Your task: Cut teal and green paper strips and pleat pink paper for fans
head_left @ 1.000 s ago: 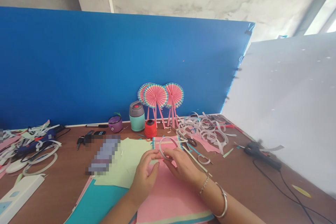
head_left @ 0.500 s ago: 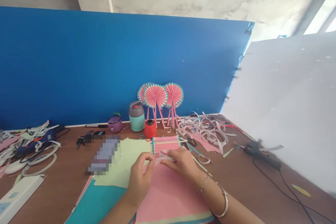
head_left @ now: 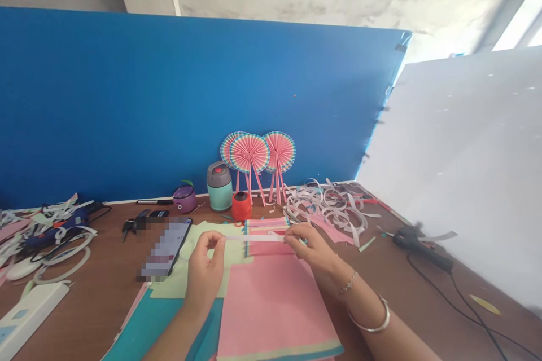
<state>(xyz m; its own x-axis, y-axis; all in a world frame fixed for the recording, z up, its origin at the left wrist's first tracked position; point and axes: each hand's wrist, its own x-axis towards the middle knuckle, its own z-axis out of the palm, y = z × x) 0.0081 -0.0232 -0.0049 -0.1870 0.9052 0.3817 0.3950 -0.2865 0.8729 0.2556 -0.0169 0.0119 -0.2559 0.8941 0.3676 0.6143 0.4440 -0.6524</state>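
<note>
A thin white paper strip (head_left: 254, 238) is stretched straight between my two hands, just above the desk. My left hand (head_left: 205, 271) pinches its left end with thumb and forefinger. My right hand (head_left: 311, 248) pinches the right end; a bracelet and a bangle are on that wrist. Under the strip lies a stack of coloured paper with a pink sheet (head_left: 271, 304) on top, and a pink pleated piece (head_left: 266, 231) at its far edge. Pale green paper (head_left: 199, 248) and teal paper (head_left: 156, 324) lie to the left.
Pink paper fans (head_left: 254, 155) lean on the blue partition (head_left: 169, 107), beside a teal flask (head_left: 219, 186), a red spool (head_left: 241, 206) and a purple pot (head_left: 185, 198). A phone (head_left: 165, 248), white strip scraps (head_left: 330, 206), a glue gun (head_left: 417, 242) with cord, tape rolls (head_left: 63, 259).
The strip was a curled loop held between my hands; I have pulled my hands apart, left hand going left, so it is now drawn out straight.
</note>
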